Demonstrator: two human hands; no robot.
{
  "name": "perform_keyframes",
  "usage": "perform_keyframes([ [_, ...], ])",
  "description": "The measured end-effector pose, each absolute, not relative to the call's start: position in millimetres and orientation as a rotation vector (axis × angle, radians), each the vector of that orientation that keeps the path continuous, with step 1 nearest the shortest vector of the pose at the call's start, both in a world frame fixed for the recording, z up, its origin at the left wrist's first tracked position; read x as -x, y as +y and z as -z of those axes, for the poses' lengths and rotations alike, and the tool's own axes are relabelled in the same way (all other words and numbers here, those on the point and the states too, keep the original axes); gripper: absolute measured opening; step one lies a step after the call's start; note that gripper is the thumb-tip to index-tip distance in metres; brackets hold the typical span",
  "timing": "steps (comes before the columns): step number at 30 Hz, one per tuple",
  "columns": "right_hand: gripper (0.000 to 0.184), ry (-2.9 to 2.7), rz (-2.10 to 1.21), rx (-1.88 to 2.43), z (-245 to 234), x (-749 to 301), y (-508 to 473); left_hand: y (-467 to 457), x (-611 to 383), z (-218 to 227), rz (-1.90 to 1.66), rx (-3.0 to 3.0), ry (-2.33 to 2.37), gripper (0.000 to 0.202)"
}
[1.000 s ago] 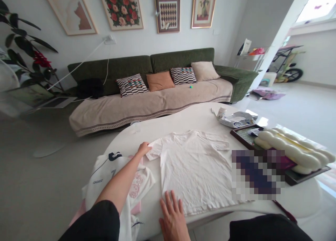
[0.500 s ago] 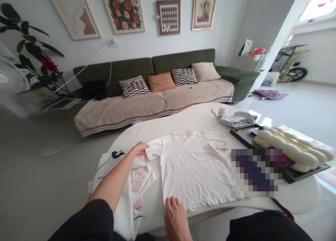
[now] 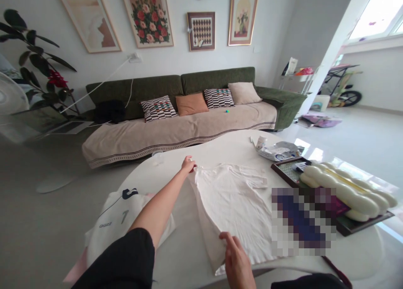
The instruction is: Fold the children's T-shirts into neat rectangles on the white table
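A white T-shirt lies spread on the white table, its left side lifted and turned inward in a long fold. My left hand pinches the shirt at its far left shoulder; the sleeve there is no longer laid out. At the near hem my right hand has its fingers curled on the folded edge, gripping the cloth, though the fingertips are partly hidden. Left of the shirt, under my left forearm, is a pile of white clothing with dark print and some pink fabric.
A dark-framed tray with a puffy cream cushion-like object stands to the right, beside a pixelated patch. Farther back lie a silver packet and a small white bottle. A green sofa stands beyond the table.
My left hand has moved right with the shirt's shoulder, and my right hand has shifted right with the hem corner. The shirt's left side now folds inward. The view has shifted slightly.
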State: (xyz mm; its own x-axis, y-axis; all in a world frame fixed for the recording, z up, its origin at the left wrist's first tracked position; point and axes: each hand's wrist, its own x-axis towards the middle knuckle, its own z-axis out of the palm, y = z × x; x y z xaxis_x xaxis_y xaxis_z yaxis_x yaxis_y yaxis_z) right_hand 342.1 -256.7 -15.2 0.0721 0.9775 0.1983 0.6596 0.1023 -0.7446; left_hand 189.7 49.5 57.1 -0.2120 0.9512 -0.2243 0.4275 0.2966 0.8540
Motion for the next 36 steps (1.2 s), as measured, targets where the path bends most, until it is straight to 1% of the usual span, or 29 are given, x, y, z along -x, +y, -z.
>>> perform_keyframes([
  [5, 0.020, -1.552, -0.556, 1.590, 39.7, -338.1, -270.7, 49.9, -245.1, -25.1, -0.889, -1.303, 1.761, 0.039],
  [7, 0.018, -1.466, -0.564, 1.582, 46.8, -330.8, -274.2, 47.1, -254.4, -14.1, -0.903, -1.339, 1.763, 0.039],
  [11, 0.030, -1.335, -0.502, 1.620, 56.9, -318.4, -276.9, 45.7, -258.8, -2.4, -0.918, -1.432, 1.728, 0.042],
  [15, 0.032, -1.383, -0.561, 1.609, 62.4, -320.2, -278.3, 49.4, -243.3, -3.4, -0.980, -1.582, 1.680, 0.043],
  [20, 0.042, -1.304, -0.633, 1.612, 63.1, -320.0, -282.5, 47.8, -196.3, -0.4, -1.014, -1.656, 1.827, 0.035],
  [24, 0.054, -1.106, -0.675, 1.697, 61.8, -305.2, -287.7, 43.5, -167.6, 12.6, -0.868, -1.605, 1.960, 0.020],
  [26, 0.058, -1.064, -0.722, 1.712, 61.6, -298.2, -290.4, 43.6, -163.0, 18.1, -0.803, -1.587, 1.984, 0.014],
  [31, 0.055, -1.009, -0.821, 1.694, 61.1, -289.7, -295.8, 49.2, -167.7, 22.8, -0.758, -1.567, 2.012, 0.016],
  [36, 0.053, -0.985, -0.853, 1.667, 62.8, -287.6, -298.0, 50.7, -172.7, 22.1, -0.772, -1.548, 2.035, 0.017],
])
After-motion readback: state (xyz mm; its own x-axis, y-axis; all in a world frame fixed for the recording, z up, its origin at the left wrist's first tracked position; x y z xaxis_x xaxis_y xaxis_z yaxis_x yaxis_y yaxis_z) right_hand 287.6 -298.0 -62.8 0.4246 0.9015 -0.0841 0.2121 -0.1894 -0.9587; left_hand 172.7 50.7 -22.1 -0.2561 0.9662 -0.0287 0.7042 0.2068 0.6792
